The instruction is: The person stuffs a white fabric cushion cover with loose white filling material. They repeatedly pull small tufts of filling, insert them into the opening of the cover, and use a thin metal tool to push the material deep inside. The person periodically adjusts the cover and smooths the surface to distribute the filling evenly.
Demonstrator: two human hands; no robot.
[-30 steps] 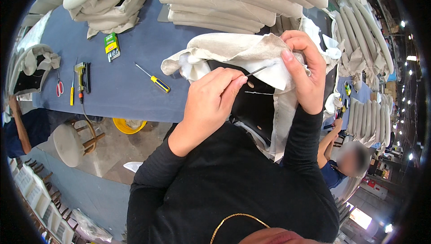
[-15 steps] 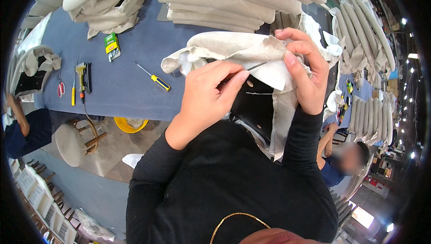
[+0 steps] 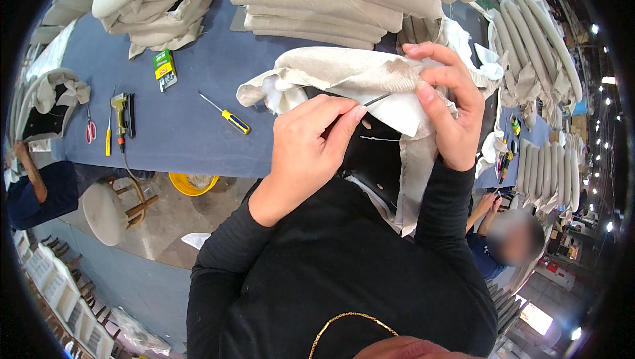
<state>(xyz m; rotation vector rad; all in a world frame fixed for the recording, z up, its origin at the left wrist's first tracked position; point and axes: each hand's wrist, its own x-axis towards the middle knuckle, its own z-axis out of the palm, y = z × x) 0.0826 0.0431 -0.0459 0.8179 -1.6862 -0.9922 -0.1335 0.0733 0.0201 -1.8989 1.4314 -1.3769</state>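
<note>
In front of my chest is an upholstered seat panel with beige fabric (image 3: pixel 344 68), white padding (image 3: pixel 400 113) and a black board (image 3: pixel 370 154). My left hand (image 3: pixel 304 144) is closed in a pinch round a thin dark metal rod (image 3: pixel 378 99); its grip end is hidden in the palm. The exposed length points at the seam where fabric meets white padding. My right hand (image 3: pixel 453 104) grips the folded fabric edge at the panel's right end, thumb in front and some fingers behind. A loose light thread (image 3: pixel 380 138) lies across the black board.
On the blue table (image 3: pixel 172 141) lie a yellow-handled screwdriver (image 3: pixel 227 114), a staple gun (image 3: pixel 122 114) with hose, red-handled scissors (image 3: pixel 90 127) and a green-yellow box (image 3: pixel 165 70). Stacked beige cushions (image 3: pixel 331 2) stand behind. A yellow tub (image 3: pixel 192 184) is below. Co-workers are at both sides.
My left hand has drawn back slightly, and the rod's tip has shifted a little down and left. My right hand keeps its hold on the fabric.
</note>
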